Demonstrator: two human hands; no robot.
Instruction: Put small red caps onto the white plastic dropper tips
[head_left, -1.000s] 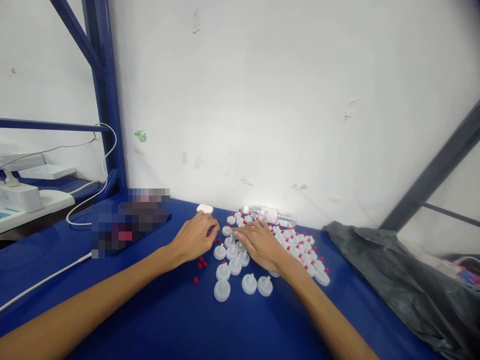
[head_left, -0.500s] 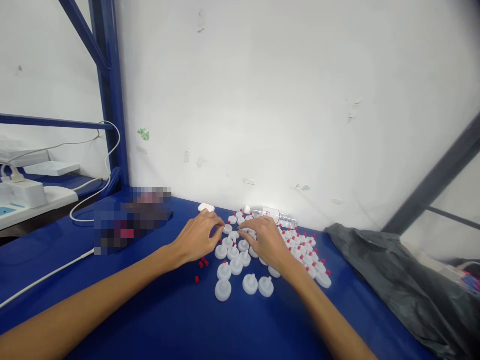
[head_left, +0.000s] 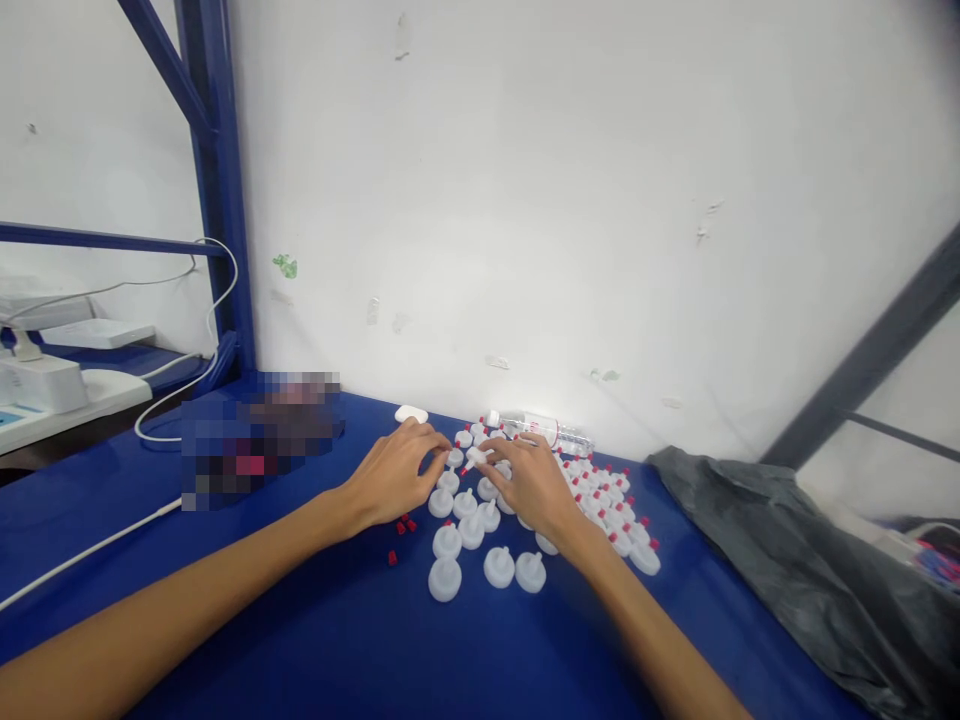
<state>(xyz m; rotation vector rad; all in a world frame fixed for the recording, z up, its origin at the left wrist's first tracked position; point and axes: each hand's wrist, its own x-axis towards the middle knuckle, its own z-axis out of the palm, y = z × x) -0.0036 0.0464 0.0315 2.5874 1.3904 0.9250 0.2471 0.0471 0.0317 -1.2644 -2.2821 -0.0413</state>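
Note:
My right hand [head_left: 536,485] pinches a white nozzle cap [head_left: 475,456] between thumb and fingertips. The cap is tilted, its spout pointing down and left with a red tip [head_left: 463,471] at the end. My left hand [head_left: 397,470] is just left of it, thumb and fingers closed together; whatever they hold is hidden or too small to name. Below and between my hands stand several white nozzle caps [head_left: 445,579] with bare spouts. A few loose red tips [head_left: 392,558] lie below my left hand.
Many red-tipped caps [head_left: 600,495] are grouped right of my right hand. A clear plastic bottle [head_left: 540,430] lies along the wall, with a white rounded object [head_left: 411,413] to its left. Dark grey sheeting [head_left: 795,580] covers the right side. A white cable [head_left: 90,560] runs along the left.
My right hand has picked up a white nozzle cap from among the others and tilted it toward my left hand; its red tip now shows. Both hands have otherwise hardly moved.

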